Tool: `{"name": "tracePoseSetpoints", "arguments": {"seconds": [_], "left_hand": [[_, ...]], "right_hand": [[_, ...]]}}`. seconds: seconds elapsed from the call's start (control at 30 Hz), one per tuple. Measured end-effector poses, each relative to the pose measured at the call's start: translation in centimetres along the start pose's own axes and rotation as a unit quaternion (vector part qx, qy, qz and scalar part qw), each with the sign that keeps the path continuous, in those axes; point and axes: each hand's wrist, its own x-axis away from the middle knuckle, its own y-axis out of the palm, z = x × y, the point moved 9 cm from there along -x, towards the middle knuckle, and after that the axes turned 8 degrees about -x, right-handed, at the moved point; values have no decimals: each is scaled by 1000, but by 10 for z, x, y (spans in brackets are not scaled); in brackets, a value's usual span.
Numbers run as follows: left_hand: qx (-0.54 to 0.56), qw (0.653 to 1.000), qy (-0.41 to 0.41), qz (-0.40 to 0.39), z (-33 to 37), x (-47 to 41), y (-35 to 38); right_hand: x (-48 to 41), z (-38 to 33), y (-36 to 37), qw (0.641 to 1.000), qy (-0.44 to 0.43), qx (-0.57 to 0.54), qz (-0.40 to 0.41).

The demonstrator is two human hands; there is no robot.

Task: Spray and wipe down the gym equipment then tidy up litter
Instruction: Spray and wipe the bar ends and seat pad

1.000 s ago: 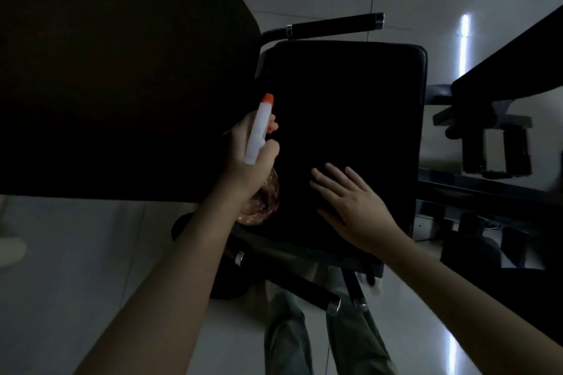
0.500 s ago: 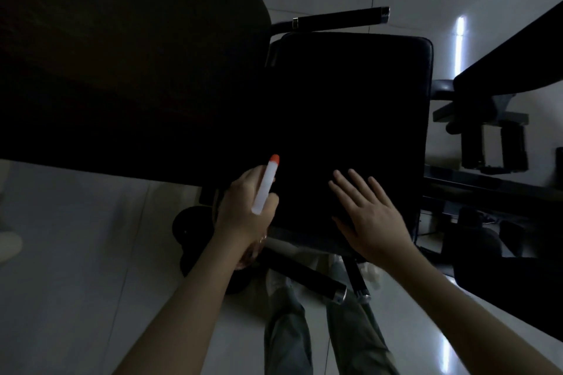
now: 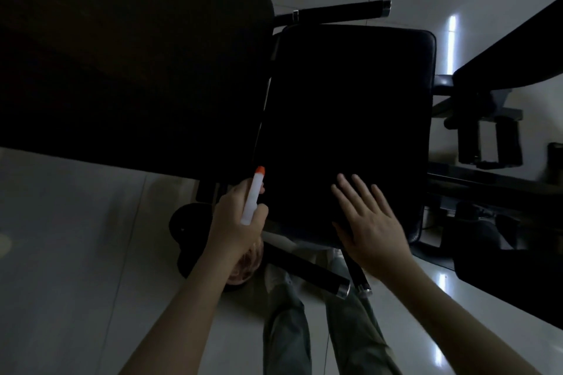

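Observation:
A black padded seat of a gym machine fills the middle of the view. My left hand grips a spray bottle with a white head and orange nozzle, just off the seat's near left corner; its clear pinkish body shows below my wrist. My right hand lies flat, fingers spread, on the near part of the seat. Whether a cloth lies under that palm is hidden in the dark.
A large black back pad looms at the left. Black handles with chrome ends stick out behind the seat and below it. More dark machine parts stand at the right. The floor is pale glossy tile.
My left hand has dropped with the bottle from beside the seat's middle to its near left corner. My right hand has slid slightly right and nearer on the seat.

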Motion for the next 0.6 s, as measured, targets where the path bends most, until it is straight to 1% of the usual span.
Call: {"name": "tracePoseSetpoints", "arguments": {"seconds": [0.07, 0.13, 0.2, 0.23, 0.33, 0.4, 0.47, 0.53, 0.6], "left_hand": [[-1, 1000, -8, -10, -3, -2, 1], [-4, 1000, -6, -15, -6, -4, 2], [-4, 1000, -7, -14, -8, -5, 3], [2, 1000, -14, -10, -9, -5, 1], [13, 999, -34, 1, -9, -5, 0], [13, 999, -41, -3, -7, -5, -1], [8, 999, -41, -11, -6, -6, -1], [-5, 999, -39, -26, -5, -6, -1], [-35, 998, -18, -45, 0, -5, 0]], "right_hand": [[6, 15, -7, 999, 30, -3, 12], [-1, 16, -9, 994, 98, -28, 39], [-13, -3, -4, 985, 155, -52, 62], [-21, -19, 1, 984, 158, -59, 64], [-34, -52, 12, 993, 93, -53, 50], [-29, -51, 13, 998, 39, -37, 40], [-17, -40, 11, 999, 8, -23, 33], [-1, -21, 8, 999, 14, -24, 34], [15, 0, 3, 998, 36, -34, 44]]}}
